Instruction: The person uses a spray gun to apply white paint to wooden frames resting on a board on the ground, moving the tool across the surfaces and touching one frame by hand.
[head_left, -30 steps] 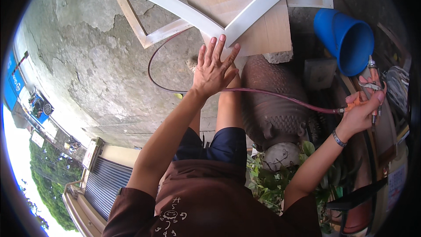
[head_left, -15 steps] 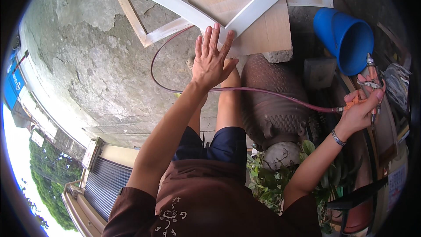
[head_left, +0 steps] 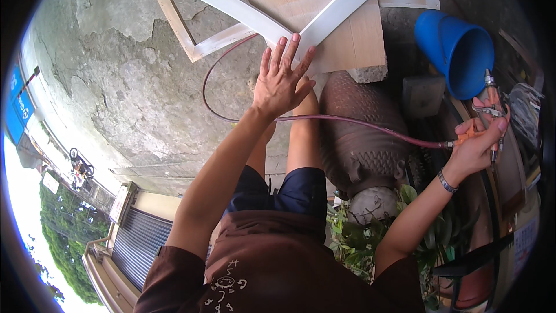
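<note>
My left hand point(head_left: 279, 84) lies flat with fingers apart, its fingertips over the near corner of a white-painted wooden frame point(head_left: 341, 8). Whether the fingertips press on the paint or hover just above it, I cannot tell. Under the frame is a pale plywood board point(head_left: 347, 52). Out to the right, my right hand point(head_left: 472, 148) is wrapped round a spray gun point(head_left: 493, 104), its metal nozzle pointing to the far side. A dark red hose point(head_left: 370, 128) runs from the gun's handle leftward, behind my left wrist, and loops up to the frame.
A blue plastic bucket point(head_left: 443, 40) lies tipped over at the right, near the spray gun. Below the board stands a large brown patterned jar point(head_left: 365, 133), with leafy plants point(head_left: 359, 243) nearer me. Cracked concrete floor point(head_left: 139, 87) spreads left; a motorcycle point(head_left: 81, 165) shows at the far left.
My left hand has shifted slightly to the right along the frame's corner. A motorcycle has come into view at the far left. My right hand keeps its place with the spray gun.
</note>
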The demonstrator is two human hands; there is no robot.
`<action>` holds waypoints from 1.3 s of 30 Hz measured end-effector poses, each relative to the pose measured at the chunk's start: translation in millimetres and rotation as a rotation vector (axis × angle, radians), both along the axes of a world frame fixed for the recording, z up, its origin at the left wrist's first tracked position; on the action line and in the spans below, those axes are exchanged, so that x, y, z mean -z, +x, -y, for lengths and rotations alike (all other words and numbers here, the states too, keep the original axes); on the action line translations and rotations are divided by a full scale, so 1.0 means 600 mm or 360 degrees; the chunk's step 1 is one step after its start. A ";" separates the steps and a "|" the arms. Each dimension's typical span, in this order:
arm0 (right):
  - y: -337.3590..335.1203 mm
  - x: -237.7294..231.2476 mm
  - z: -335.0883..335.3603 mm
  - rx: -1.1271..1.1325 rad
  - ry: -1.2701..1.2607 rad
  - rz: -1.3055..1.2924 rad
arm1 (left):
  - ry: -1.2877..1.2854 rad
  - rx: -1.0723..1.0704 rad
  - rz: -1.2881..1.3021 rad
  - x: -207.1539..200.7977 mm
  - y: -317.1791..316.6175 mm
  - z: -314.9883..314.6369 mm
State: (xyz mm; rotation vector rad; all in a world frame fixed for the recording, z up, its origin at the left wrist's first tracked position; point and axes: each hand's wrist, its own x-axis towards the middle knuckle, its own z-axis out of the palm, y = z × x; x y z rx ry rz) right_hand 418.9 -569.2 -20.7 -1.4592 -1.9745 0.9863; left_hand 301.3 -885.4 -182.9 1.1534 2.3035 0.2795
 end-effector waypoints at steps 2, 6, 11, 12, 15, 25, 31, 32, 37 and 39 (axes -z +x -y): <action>0.002 -0.001 0.000 0.0002 -0.0016 -0.0007 | 0.0018 0.0168 0.0006 -0.006 0.004 0.009; 0.006 0.001 0.000 -0.0005 -0.0007 -0.0030 | 0.0063 -0.0131 -0.0060 -0.008 -0.007 0.004; 0.006 -0.001 0.000 -0.0004 0.0020 -0.0042 | 0.0021 -0.0049 0.0005 0.000 -0.020 -0.012; 0.007 -0.002 0.000 -0.0004 0.0017 -0.0042 | -0.0020 0.0006 0.0036 -0.004 -0.015 -0.007; 0.008 -0.005 0.000 -0.0005 0.0010 -0.0055 | 0.0008 0.0188 0.0024 -0.008 -0.006 0.013; 0.017 -0.007 0.001 -0.0027 -0.0030 -0.0087 | -0.0039 0.0308 0.0066 0.002 -0.003 0.007; 0.017 -0.008 0.004 -0.0025 0.0028 -0.0077 | 0.0084 -0.0053 -0.0085 0.003 -0.009 0.010; 0.017 -0.009 0.005 -0.0017 0.0026 -0.0076 | 0.0097 -0.0055 -0.0096 0.005 -0.016 0.004; 0.019 -0.012 0.009 0.0005 -0.0016 -0.0089 | -0.0081 0.0318 0.0004 -0.010 -0.009 0.016; 0.019 -0.013 0.011 -0.0002 -0.0009 -0.0091 | 0.0039 0.0264 -0.0049 -0.012 -0.007 0.021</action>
